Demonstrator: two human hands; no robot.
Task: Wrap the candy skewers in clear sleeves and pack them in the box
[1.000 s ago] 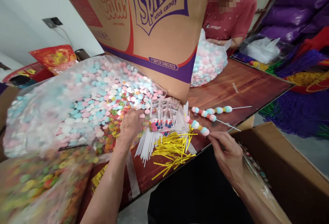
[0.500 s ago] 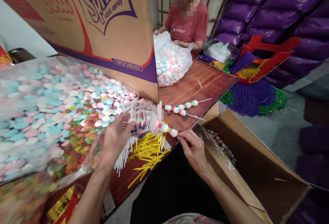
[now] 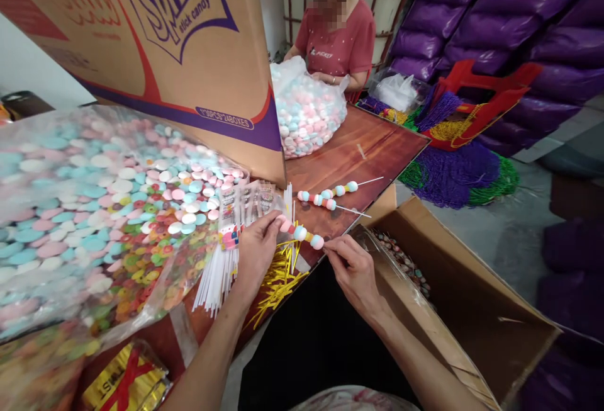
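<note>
My right hand (image 3: pixel 352 269) pinches the stick end of a candy skewer (image 3: pixel 302 233) strung with pink, white and blue round candies. My left hand (image 3: pixel 257 250) is closed at the skewer's other tip, its fingers pressed on a pink candy there. Both hands hover over the front edge of a reddish wooden table (image 3: pixel 358 153). Under them lie a bundle of white sticks (image 3: pixel 214 282) and a heap of yellow twist ties (image 3: pixel 278 279). Small clear printed bags (image 3: pixel 243 209) lie just behind my left hand.
A big clear bag of pastel round candies (image 3: pixel 85 197) fills the left, with a bag of coloured ring candies (image 3: pixel 141 279) beneath. Two finished skewers (image 3: pixel 328 196) lie on the table. A large printed carton (image 3: pixel 155 46) stands behind. A person in red (image 3: pixel 337 43) sits opposite. An open box (image 3: pixel 462 298) stands right.
My left hand has come out of the candy bag and moved right to the skewer's tip. The view has swung to the right; my right hand has kept hold of the stick.
</note>
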